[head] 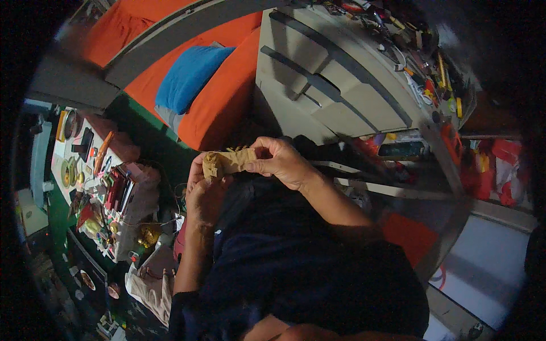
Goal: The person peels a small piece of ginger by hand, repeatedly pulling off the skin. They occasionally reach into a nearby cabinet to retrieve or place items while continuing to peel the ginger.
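A tan strip of crinkled cloth or paper (236, 161) is stretched between my hands in the middle of the head view, its near end bunched into a small roll at the left. My left hand (205, 187) grips that rolled end between thumb and fingers. Thumb and fingertips of my right hand (279, 163) pinch the other end of the strip. Small yellowish bits show just behind the strip, too small to name. Both hands are raised before my dark clothing.
At the left stands a cluttered table (62, 157) with books (119, 189). A blue pillow (194, 79) rests on orange bedding (230, 81) beyond the hands. A pale panel (341, 64) rises at the upper right, beside a surface heaped with tools and small items.
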Action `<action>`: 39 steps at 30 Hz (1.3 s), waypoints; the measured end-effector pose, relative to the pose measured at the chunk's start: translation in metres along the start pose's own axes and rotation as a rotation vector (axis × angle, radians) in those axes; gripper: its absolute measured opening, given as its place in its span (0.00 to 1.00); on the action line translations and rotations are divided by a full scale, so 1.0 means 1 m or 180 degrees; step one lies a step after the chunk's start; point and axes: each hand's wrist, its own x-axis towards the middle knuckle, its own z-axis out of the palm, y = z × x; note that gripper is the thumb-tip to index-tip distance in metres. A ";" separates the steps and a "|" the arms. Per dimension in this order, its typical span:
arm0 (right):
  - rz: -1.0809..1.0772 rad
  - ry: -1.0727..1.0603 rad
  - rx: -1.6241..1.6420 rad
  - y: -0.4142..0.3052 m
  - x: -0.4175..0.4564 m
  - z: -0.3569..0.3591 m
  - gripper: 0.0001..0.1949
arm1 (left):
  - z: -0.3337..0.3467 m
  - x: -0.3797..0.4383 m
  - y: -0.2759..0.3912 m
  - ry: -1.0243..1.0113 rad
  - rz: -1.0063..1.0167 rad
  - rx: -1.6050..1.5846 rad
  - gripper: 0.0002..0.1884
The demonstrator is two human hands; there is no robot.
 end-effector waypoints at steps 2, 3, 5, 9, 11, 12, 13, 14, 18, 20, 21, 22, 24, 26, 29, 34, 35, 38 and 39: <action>0.0008 -0.0046 0.0094 0.003 0.001 0.000 0.12 | -0.004 -0.001 -0.002 -0.0030 -0.0012 -0.0058 0.30; 0.0010 -0.0063 0.0138 0.003 0.002 0.001 0.12 | -0.005 0.000 -0.004 -0.0034 -0.0005 -0.0066 0.30; -0.0056 -0.0067 0.0208 0.002 0.002 0.004 0.13 | -0.009 0.000 -0.007 -0.0094 0.0017 -0.0045 0.30; -0.0036 -0.0048 0.0206 0.003 0.002 0.001 0.13 | -0.007 0.000 -0.009 -0.0081 -0.0090 -0.0050 0.28; 0.0022 -0.0101 0.0412 0.006 0.002 -0.002 0.13 | 0.001 -0.004 -0.007 -0.0027 -0.0170 -0.0093 0.28; 0.0052 -0.0129 0.0517 0.008 0.002 -0.003 0.13 | 0.004 -0.005 -0.006 -0.0046 -0.0184 -0.0109 0.28; 0.0037 -0.0180 0.0527 0.008 0.001 -0.004 0.13 | 0.007 -0.006 -0.005 -0.0065 -0.0198 -0.0127 0.27; 0.0022 -0.0230 0.0536 0.009 0.001 -0.004 0.13 | 0.008 -0.006 -0.004 -0.0072 -0.0208 -0.0082 0.28; 0.0185 -0.0504 0.0735 0.003 -0.004 -0.007 0.14 | 0.007 -0.008 -0.007 -0.0030 -0.0194 -0.0107 0.28; 0.0219 -0.0527 0.0679 -0.004 -0.008 -0.007 0.15 | 0.005 -0.009 -0.008 0.0032 -0.0186 -0.0131 0.28; 0.0229 -0.0532 0.0653 -0.006 -0.009 -0.007 0.17 | 0.004 -0.008 -0.007 0.0060 -0.0199 -0.0099 0.28; 0.0154 -0.0545 0.0484 -0.004 -0.008 -0.007 0.17 | 0.004 -0.008 -0.007 0.0089 -0.0213 -0.0068 0.28; 0.0004 -0.0562 0.0142 0.001 -0.006 -0.008 0.17 | 0.002 -0.007 -0.007 0.0088 -0.0261 0.0006 0.28; 0.0025 -0.0483 -0.0045 0.006 -0.003 -0.010 0.15 | 0.001 -0.006 -0.008 0.0068 -0.0291 0.0004 0.28; -0.0046 -0.0378 -0.0090 0.011 0.000 -0.011 0.11 | 0.002 -0.006 -0.009 0.0048 -0.0303 -0.0041 0.28; -0.0103 -0.0182 -0.0079 0.011 0.001 -0.008 0.09 | 0.007 -0.007 -0.006 -0.0074 -0.0379 -0.0099 0.30; -0.0097 -0.0165 -0.0038 0.010 0.000 -0.007 0.08 | 0.010 -0.008 -0.006 -0.0048 -0.0381 -0.0016 0.30; -0.0187 -0.0098 -0.0026 0.010 0.000 -0.004 0.09 | 0.019 -0.009 -0.007 0.0051 -0.0419 0.0203 0.30; -0.0231 -0.0076 -0.0039 0.007 0.000 -0.001 0.10 | 0.019 -0.009 -0.009 0.0106 -0.0450 0.0260 0.30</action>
